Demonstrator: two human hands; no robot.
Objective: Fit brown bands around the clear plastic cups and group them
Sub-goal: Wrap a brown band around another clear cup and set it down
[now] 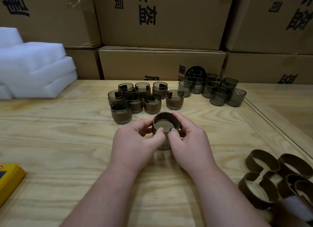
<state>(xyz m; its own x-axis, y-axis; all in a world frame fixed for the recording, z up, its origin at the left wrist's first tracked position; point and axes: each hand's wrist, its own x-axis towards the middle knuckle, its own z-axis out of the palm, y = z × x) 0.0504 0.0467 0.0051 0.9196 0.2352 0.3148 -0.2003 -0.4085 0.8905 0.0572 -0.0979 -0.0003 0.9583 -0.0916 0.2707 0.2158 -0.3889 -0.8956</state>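
Nearest us, our two forearms reach out over the worktop (50, 133). The left hand (135, 142) and right hand (188, 142) meet at its middle around one clear cup (163, 144), which seems to stand upside down. Both hands pinch the brown band (158, 115) at its near edge, thumbs on the rim and fingers curled round the sides, the band sitting high on the cup.

We judge the cup light, smooth and stiff, likely slippery; the band looks soft and snug, so it is best held at opposite sides and worked down evenly.

Beyond, the banded cups (144, 99) stand grouped. To the far right are the bare cups (218, 91), and at the near right the loose bands (271, 179).
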